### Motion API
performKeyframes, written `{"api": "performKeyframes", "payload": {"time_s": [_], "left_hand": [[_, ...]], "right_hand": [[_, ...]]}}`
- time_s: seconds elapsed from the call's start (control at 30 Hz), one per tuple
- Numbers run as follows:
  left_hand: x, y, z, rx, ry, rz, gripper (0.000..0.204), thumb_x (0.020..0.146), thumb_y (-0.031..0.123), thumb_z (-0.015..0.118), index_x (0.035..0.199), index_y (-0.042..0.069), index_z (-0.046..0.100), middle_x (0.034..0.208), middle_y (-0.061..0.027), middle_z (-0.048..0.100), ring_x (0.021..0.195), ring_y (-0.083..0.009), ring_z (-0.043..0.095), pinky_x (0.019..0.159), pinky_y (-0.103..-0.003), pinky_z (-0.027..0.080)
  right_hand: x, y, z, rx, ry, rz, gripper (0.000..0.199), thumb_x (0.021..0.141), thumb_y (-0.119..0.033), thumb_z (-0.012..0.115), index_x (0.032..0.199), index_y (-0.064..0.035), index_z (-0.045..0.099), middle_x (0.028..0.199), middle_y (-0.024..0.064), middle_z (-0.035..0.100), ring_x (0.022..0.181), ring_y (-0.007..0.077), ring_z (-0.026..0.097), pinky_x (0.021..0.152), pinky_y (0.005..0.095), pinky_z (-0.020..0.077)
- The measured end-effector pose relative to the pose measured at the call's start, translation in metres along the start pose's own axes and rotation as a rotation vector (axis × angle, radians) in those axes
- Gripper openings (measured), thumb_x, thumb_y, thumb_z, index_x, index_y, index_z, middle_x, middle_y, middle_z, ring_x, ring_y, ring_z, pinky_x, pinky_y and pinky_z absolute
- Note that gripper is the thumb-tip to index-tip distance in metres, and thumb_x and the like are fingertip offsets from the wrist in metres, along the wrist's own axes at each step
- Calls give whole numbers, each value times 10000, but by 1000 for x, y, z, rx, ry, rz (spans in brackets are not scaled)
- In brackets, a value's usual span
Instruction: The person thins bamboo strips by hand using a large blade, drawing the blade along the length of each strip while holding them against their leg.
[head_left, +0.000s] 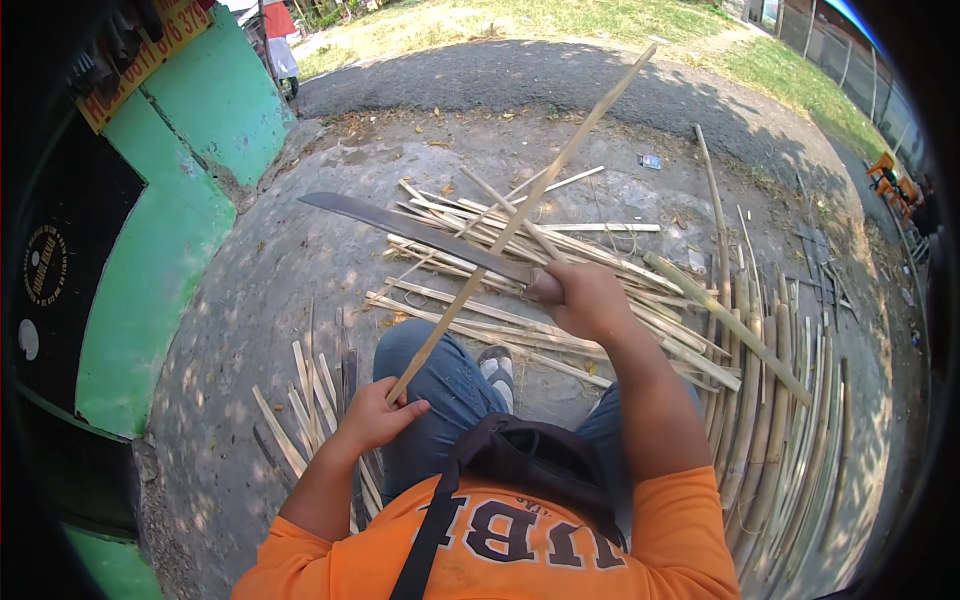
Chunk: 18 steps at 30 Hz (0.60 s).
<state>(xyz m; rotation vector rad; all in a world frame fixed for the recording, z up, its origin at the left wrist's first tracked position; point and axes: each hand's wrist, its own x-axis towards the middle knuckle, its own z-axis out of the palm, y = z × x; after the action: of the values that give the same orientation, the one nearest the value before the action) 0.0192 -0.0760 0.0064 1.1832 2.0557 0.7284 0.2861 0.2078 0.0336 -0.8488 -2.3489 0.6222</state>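
My left hand (380, 415) is closed round the lower end of a long bamboo strip (575, 140), which slants up and away to the right. In my right hand (592, 300) is the handle of a machete (400, 227); its dark blade points to the left. Blade and strip cross in front of me, and I cannot tell whether they touch. Beyond and beneath them lies a loose pile of split bamboo strips (480, 318) on the ground.
Whole bamboo poles (755, 400) and thin strips lie at my right. More short strips (310, 400) are beside my left knee. A green wall (150, 270) stands at the left. Farther off run an asphalt path (450, 80) and grass; orange chairs (895, 185) stand far right.
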Motion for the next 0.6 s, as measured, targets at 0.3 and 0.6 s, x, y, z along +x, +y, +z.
{"api": "performKeyframes", "payload": {"time_s": [0.3,0.6], "left_hand": [[6,8,17,113,125,106,501,839,438,912,826,51,593,650,-18,547,604,-127,495,567,-328,426],[-1,8,18,241,194,141,562,860,537,847,803,25,623,668,-135,640,627,-329,657,605,-421,503]], "right_hand": [[4,-3,25,-230,-57,-229,194,740,-279,775,845,-139,692,702,127,700,708,381,710,661,513,548],[11,16,22,-279,19,-24,149,792,-242,775,880,-135,720,802,133,730,809,390,714,751,527,561]]}}
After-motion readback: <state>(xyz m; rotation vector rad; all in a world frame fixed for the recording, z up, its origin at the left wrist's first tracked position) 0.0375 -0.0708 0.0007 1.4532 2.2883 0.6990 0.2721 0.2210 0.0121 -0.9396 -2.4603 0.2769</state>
